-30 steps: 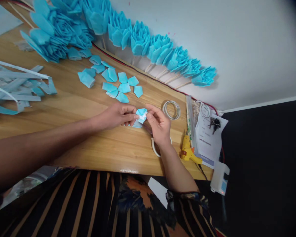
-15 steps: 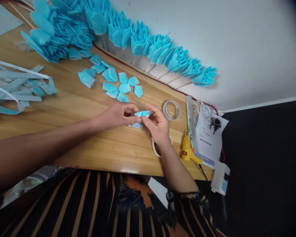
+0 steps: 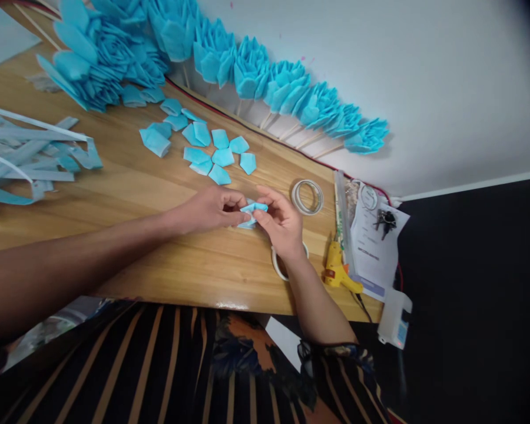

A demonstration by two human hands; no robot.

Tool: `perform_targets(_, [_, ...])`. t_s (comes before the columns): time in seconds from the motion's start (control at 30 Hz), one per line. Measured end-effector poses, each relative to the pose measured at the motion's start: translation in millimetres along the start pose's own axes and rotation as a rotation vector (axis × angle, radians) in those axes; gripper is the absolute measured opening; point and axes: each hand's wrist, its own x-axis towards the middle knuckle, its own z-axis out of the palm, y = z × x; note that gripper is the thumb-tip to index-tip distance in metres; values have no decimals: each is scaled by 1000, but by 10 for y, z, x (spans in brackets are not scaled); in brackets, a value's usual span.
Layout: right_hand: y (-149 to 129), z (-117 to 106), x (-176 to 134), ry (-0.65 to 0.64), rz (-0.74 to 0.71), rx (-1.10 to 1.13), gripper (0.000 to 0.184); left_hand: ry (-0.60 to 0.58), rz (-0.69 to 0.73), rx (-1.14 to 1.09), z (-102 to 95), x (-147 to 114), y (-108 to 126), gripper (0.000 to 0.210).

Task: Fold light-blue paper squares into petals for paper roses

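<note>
Between both hands is a small light-blue petal [image 3: 252, 209] with folded edges, held just above the wooden table. My left hand [image 3: 212, 209] pinches its left side between thumb and fingers. From the right, my right hand [image 3: 281, 221] grips the other side, thumb in front and fingers behind. A paler blue part shows below the fingertips; whether it belongs to the same piece I cannot tell. Beyond the hands, several folded blue petals [image 3: 223, 157] lie scattered. A white tape roll [image 3: 279, 265] is partly hidden behind my right wrist.
Blue flowers on sticks [image 3: 287, 88] lean in a row along the wall. Pale fabric strips [image 3: 30, 156] are heaped at left. To the right are another tape roll [image 3: 307, 198], a yellow glue gun [image 3: 335, 268], papers [image 3: 371, 247], keys [image 3: 385, 221] and a white box [image 3: 394, 318].
The fingers have shifted slightly on the petal, and its folded top edge now looks flatter and more tilted. The scattered petals and the tools are where they were.
</note>
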Motion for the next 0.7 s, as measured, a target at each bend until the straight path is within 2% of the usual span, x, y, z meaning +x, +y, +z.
perform_targets(0.27, [-23,1,2,93,-12,-50,30,-13,8,6,-4,-7,-10,25])
perform_targets(0.5, [-15,20,11,-73,-75,8,44,-15,76,61,-3,0,-6,25])
perform_targets(0.7, [1,20,-10,9,-68,-56,35,-9,54,136,2,4,-44,29])
